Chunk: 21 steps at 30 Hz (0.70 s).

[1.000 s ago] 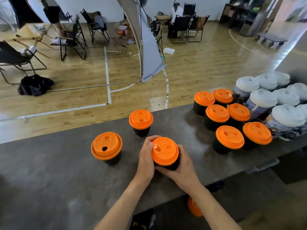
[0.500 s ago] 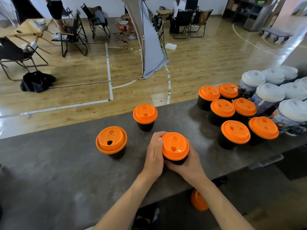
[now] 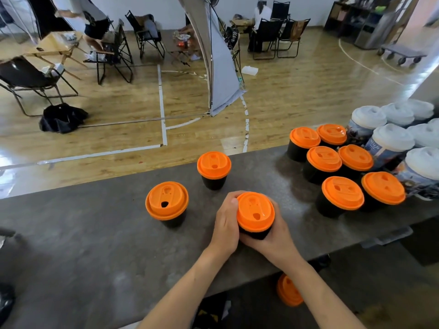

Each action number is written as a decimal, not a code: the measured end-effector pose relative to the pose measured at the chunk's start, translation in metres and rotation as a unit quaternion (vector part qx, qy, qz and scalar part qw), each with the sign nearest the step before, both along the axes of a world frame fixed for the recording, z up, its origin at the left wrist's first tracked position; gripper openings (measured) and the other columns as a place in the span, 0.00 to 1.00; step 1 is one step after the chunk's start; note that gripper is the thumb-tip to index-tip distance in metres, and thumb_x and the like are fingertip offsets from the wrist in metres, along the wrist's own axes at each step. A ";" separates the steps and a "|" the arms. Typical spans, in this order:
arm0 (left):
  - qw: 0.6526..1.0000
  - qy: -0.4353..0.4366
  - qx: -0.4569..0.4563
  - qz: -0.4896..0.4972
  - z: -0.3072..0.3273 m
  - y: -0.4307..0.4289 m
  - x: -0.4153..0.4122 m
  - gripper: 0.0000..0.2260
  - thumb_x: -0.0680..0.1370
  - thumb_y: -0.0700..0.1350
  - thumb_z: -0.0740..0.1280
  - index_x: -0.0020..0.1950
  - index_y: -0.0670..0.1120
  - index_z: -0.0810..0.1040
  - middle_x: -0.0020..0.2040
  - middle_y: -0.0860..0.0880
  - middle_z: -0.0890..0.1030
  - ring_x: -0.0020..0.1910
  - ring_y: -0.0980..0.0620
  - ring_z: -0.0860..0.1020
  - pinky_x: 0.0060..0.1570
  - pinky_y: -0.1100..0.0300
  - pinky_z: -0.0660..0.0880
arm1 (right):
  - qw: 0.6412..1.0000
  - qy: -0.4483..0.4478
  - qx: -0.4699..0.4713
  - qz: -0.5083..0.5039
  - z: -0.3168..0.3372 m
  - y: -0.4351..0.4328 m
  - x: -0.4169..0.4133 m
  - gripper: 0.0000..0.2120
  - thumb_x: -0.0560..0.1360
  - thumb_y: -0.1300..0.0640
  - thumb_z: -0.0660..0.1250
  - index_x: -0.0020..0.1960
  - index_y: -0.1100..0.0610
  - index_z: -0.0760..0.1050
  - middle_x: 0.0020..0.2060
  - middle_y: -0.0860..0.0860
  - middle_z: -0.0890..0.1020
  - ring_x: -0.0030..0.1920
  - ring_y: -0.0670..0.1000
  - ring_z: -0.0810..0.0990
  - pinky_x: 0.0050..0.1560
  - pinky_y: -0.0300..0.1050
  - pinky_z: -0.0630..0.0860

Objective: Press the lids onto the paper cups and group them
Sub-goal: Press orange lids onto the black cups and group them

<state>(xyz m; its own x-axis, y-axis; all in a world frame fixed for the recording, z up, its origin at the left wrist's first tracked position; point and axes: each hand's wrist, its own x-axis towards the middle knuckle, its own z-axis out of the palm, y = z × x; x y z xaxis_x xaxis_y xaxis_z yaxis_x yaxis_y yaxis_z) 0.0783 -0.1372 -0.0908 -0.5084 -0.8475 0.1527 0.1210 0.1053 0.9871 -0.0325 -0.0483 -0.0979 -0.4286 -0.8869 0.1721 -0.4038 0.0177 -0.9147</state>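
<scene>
1. Cradling the black paper cup from both sides, the left hand curls round its left wall with the thumb up by the rim of the orange lid. The right hand wraps the near-right wall from below. Neither hand lies flat.
2. The held cup sits low over the grey counter, close to its near edge. Fingers hide the base, so I cannot tell whether it touches.
3. The lid looks level, so the step is probably the last seating. Grip the paper wall lightly so it does not buckle, and press the thumbs down along the rim all the way round, not at one spot.
4. Just left of the held cup stands a second lidded cup, and beyond the held cup a third cup. Both stand alone and likely need moving too.
5. Right of the held cup, well apart, six orange-lidded cups stand packed together. Setting the held cup down upright beside the nearest of them, without nudging it, would group it cleanly.
6. Farther right are white-lidded cups, best kept as a separate group.
7. Below the held cup, under the counter's edge, is a spare orange lid.
</scene>
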 end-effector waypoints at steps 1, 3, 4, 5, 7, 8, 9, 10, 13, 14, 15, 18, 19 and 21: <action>1.000 0.001 0.000 0.001 0.000 0.001 0.000 0.20 0.84 0.54 0.53 0.60 0.45 0.79 0.56 0.49 0.84 0.59 0.48 0.81 0.59 0.61 0.76 | 1.000 -0.001 0.002 -0.005 0.000 -0.001 0.002 0.44 0.59 0.39 0.83 0.69 0.40 0.66 0.62 0.29 0.75 0.65 0.35 0.75 0.61 0.25 0.69; 1.000 0.003 0.015 0.002 -0.001 0.000 0.001 0.20 0.84 0.54 0.53 0.59 0.45 0.80 0.56 0.49 0.84 0.59 0.48 0.82 0.60 0.59 0.76 | 1.000 0.001 -0.001 -0.017 0.000 0.000 0.003 0.41 0.59 0.40 0.84 0.67 0.41 0.67 0.59 0.31 0.76 0.64 0.37 0.76 0.60 0.25 0.70; 1.000 0.004 0.022 0.004 -0.002 0.000 0.001 0.19 0.85 0.53 0.53 0.60 0.45 0.80 0.56 0.48 0.84 0.59 0.48 0.82 0.61 0.57 0.76 | 1.000 0.004 -0.004 -0.018 -0.001 0.001 0.003 0.40 0.60 0.43 0.84 0.66 0.43 0.68 0.59 0.32 0.76 0.63 0.38 0.77 0.60 0.26 0.70; 1.000 0.003 0.023 0.006 -0.001 -0.002 0.002 0.18 0.85 0.52 0.53 0.60 0.46 0.80 0.57 0.49 0.84 0.60 0.49 0.82 0.62 0.56 0.76 | 1.000 0.006 -0.004 -0.013 -0.001 0.001 0.002 0.39 0.61 0.45 0.84 0.66 0.43 0.69 0.58 0.34 0.76 0.63 0.39 0.77 0.59 0.27 0.71; 1.000 -0.005 0.016 0.006 0.001 -0.003 0.002 0.18 0.85 0.50 0.53 0.61 0.46 0.81 0.57 0.50 0.84 0.60 0.50 0.81 0.63 0.57 0.75 | 1.000 0.001 0.006 0.007 -0.001 0.003 -0.002 0.39 0.61 0.47 0.83 0.67 0.42 0.69 0.60 0.34 0.77 0.64 0.39 0.77 0.61 0.27 0.70; 1.000 -0.011 0.011 0.004 0.002 -0.003 0.002 0.18 0.85 0.50 0.53 0.61 0.45 0.81 0.57 0.50 0.84 0.60 0.51 0.81 0.62 0.58 0.75 | 1.000 -0.003 0.009 0.014 -0.001 0.003 -0.003 0.40 0.61 0.47 0.82 0.69 0.41 0.67 0.61 0.33 0.77 0.65 0.39 0.76 0.62 0.27 0.70; 1.000 -0.015 0.006 0.004 0.002 -0.002 0.001 0.18 0.85 0.49 0.53 0.60 0.45 0.81 0.57 0.50 0.84 0.60 0.51 0.81 0.61 0.61 0.75 | 1.000 -0.010 0.010 0.018 -0.001 0.003 -0.003 0.43 0.61 0.46 0.82 0.71 0.40 0.66 0.63 0.32 0.76 0.67 0.38 0.75 0.63 0.27 0.69; 1.000 -0.016 0.003 0.005 0.003 -0.001 0.001 0.18 0.85 0.48 0.52 0.60 0.44 0.81 0.56 0.50 0.84 0.59 0.52 0.81 0.60 0.63 0.74 | 1.000 -0.016 0.012 0.017 0.000 0.003 -0.002 0.46 0.61 0.44 0.82 0.73 0.40 0.64 0.64 0.31 0.75 0.68 0.37 0.74 0.64 0.27 0.69; 1.000 -0.013 0.009 0.016 0.002 0.002 0.000 0.18 0.85 0.48 0.52 0.59 0.43 0.80 0.55 0.49 0.84 0.57 0.51 0.82 0.57 0.65 0.75 | 1.000 -0.017 0.011 -0.007 0.000 0.002 0.002 0.44 0.58 0.37 0.84 0.68 0.39 0.65 0.61 0.30 0.76 0.65 0.36 0.76 0.61 0.26 0.71; 1.000 -0.014 0.008 0.019 0.001 0.002 0.000 0.18 0.85 0.49 0.52 0.59 0.44 0.80 0.54 0.49 0.84 0.57 0.51 0.82 0.57 0.64 0.75 | 1.000 -0.016 0.006 -0.018 -0.001 0.002 0.003 0.42 0.58 0.37 0.84 0.65 0.39 0.66 0.60 0.31 0.76 0.63 0.37 0.77 0.59 0.26 0.71; 1.000 -0.014 0.008 0.019 0.000 0.001 0.000 0.18 0.85 0.50 0.53 0.59 0.44 0.80 0.55 0.49 0.84 0.58 0.51 0.82 0.58 0.63 0.75 | 1.000 -0.015 0.002 -0.025 -0.002 0.002 0.003 0.41 0.58 0.37 0.84 0.64 0.39 0.67 0.59 0.31 0.77 0.62 0.37 0.77 0.58 0.26 0.71; 1.000 -0.010 0.010 0.009 0.000 0.001 -0.001 0.21 0.84 0.57 0.53 0.59 0.47 0.81 0.55 0.49 0.84 0.59 0.50 0.82 0.59 0.61 0.76 | 1.000 -0.008 -0.007 -0.014 -0.002 0.002 0.000 0.38 0.60 0.42 0.84 0.65 0.38 0.69 0.60 0.33 0.78 0.63 0.38 0.78 0.59 0.27 0.71; 1.000 -0.010 0.011 0.006 0.000 0.000 -0.001 0.22 0.84 0.59 0.54 0.59 0.47 0.81 0.55 0.49 0.84 0.59 0.50 0.82 0.59 0.60 0.76 | 1.000 -0.006 -0.010 -0.006 -0.002 0.002 0.000 0.38 0.61 0.44 0.84 0.66 0.35 0.69 0.61 0.33 0.79 0.64 0.38 0.78 0.60 0.27 0.71; 1.000 -0.007 0.015 0.005 -0.001 0.000 -0.001 0.22 0.83 0.60 0.54 0.59 0.48 0.81 0.56 0.50 0.84 0.59 0.50 0.82 0.60 0.60 0.76 | 1.000 -0.007 -0.013 0.004 -0.002 0.002 0.000 0.40 0.62 0.46 0.83 0.68 0.31 0.68 0.63 0.33 0.78 0.66 0.38 0.77 0.62 0.27 0.70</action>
